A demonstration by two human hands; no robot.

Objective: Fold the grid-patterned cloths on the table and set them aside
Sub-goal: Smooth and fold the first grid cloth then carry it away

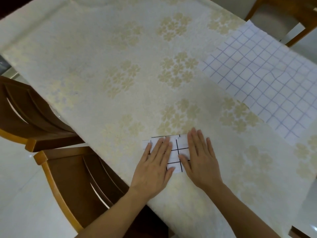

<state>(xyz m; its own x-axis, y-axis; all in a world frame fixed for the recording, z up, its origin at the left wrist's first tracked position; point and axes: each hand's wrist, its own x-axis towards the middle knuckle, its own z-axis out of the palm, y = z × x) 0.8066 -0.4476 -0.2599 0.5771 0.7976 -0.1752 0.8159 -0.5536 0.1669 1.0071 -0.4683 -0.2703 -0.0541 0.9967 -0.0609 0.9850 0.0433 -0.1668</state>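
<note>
The folded black-grid cloth (176, 152) lies under both hands. Left hand (154, 169) and right hand (200, 162) press it flat — fingers straight, hands slightly apart.

A cream tablecloth (106, 69) with pale gold flower clusters covers the table and hangs over its near edge. Two brown wooden chairs with lighter trim stand at the left, one (25, 115) tucked against the table and another (80, 182) just beside it, closer to the camera. A third wooden chair (281, 16) sits at the far right corner, on a glossy white floor (24, 203).
</note>
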